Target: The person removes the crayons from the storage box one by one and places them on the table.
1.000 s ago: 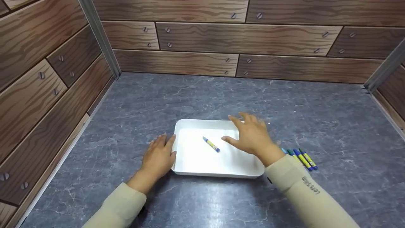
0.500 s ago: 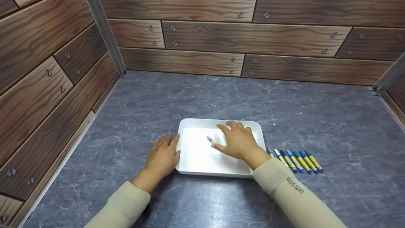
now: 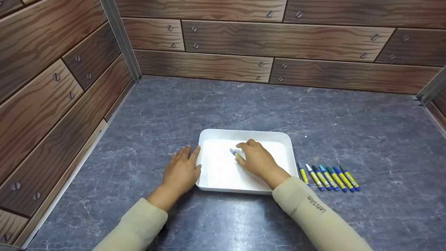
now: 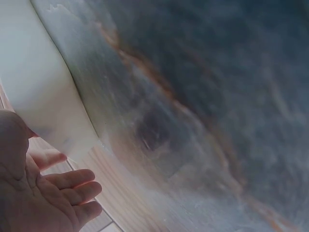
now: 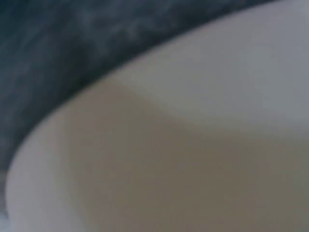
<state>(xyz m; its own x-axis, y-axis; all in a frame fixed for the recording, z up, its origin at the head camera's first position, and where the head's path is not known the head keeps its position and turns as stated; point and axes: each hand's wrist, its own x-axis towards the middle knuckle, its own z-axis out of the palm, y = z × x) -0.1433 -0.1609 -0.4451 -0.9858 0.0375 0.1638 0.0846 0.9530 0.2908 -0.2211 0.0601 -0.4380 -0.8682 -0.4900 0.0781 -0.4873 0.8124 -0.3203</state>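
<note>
In the head view a white tray (image 3: 216,170) lies on the dark marbled table, and one crayon with a yellow-and-blue wrapper (image 3: 233,152) lies inside it. My right hand (image 3: 259,161) reaches low over the tray, thumb and index finger apart on either side of the crayon, whose lower end the hand hides. Along the tray's left edge my left hand (image 3: 181,171) rests with straight fingers, fingertips at the rim. The left wrist view shows that hand's palm (image 4: 48,203) beside the pale tray wall (image 4: 43,72). The right wrist view is blurred, mostly tray.
Right of the tray, several crayons (image 3: 329,177) lie side by side in a slanted row, the leftmost close to the tray's edge. Wood-patterned panels (image 3: 223,38) wall the table at the back and the left (image 3: 45,104).
My right hand has moved left and down, from the tray's right side to the crayon inside, bringing its thumb and fingers closer together. The row of crayons is now uncovered. My left hand stays at the rim.
</note>
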